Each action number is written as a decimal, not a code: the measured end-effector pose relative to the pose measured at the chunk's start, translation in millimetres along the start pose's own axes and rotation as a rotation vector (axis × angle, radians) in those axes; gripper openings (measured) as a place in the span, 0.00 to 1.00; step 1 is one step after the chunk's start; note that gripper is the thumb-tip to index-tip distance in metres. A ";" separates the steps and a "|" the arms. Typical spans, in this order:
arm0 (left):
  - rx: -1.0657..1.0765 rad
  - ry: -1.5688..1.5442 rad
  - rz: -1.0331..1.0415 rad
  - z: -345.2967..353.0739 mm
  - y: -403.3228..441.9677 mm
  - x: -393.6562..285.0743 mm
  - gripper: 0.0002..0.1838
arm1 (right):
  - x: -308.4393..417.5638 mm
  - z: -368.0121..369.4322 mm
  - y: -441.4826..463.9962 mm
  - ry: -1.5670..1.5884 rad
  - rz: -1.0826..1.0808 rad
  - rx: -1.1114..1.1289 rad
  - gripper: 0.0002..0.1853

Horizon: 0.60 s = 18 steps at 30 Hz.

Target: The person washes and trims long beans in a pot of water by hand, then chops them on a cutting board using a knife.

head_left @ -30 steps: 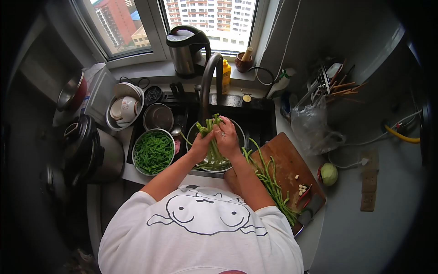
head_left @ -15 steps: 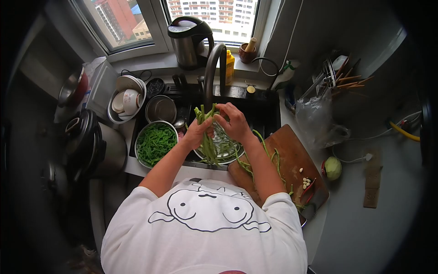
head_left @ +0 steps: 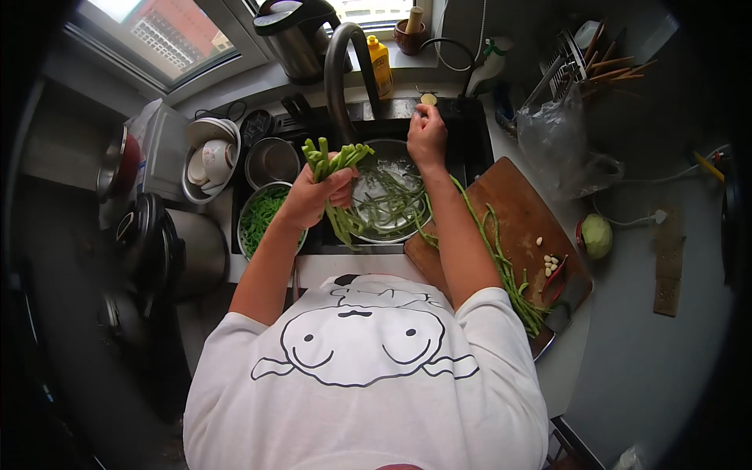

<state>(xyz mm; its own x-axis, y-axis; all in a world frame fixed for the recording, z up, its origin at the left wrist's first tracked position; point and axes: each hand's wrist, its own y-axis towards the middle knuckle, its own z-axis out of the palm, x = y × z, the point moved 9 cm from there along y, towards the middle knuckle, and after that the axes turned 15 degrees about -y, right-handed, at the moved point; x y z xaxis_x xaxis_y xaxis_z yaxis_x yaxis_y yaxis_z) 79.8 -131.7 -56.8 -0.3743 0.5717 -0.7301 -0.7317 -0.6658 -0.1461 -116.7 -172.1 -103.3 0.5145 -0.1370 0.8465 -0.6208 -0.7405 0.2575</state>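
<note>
My left hand (head_left: 317, 196) is closed around a bunch of long green beans (head_left: 329, 160), cut ends pointing up and the rest hanging over the sink. Beneath, a round metal basin (head_left: 384, 235) holds water and more green strands (head_left: 392, 200). My right hand (head_left: 428, 141) has reached to the sink's back ledge, with its fingers curled together. Just beyond the fingertips is a small pale round piece (head_left: 428, 99); whether they touch it, or what they grip, is unclear. The dark curved faucet (head_left: 337, 86) rises between my hands.
Left of the basin are a bowl of cut greens (head_left: 262, 219), an empty metal pot (head_left: 272, 162) and stacked bowls (head_left: 211, 160). On the right, a cutting board (head_left: 509, 196) carries long beans (head_left: 501, 258), garlic cloves (head_left: 551, 265) and red chilies (head_left: 554, 280). A kettle (head_left: 294, 47) stands behind.
My right hand has left the bunch and moved back and right to the sink ledge. My left hand has shifted left, still holding the beans. The camera view has tilted down.
</note>
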 end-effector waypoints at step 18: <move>0.194 -0.445 0.394 0.9 1.0 -123.7 0.06 | -83.1 67.0 -128.9 0.353 0.270 0.844 0.10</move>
<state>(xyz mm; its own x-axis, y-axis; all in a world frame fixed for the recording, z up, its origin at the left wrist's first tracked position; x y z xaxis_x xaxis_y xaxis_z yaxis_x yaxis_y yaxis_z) 124.8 -202.6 33.9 -0.8080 0.4737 -0.3504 -0.5648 -0.7920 0.2317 -39.8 -109.3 -238.0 0.1220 -0.2688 0.9554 0.0097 -0.9623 -0.2720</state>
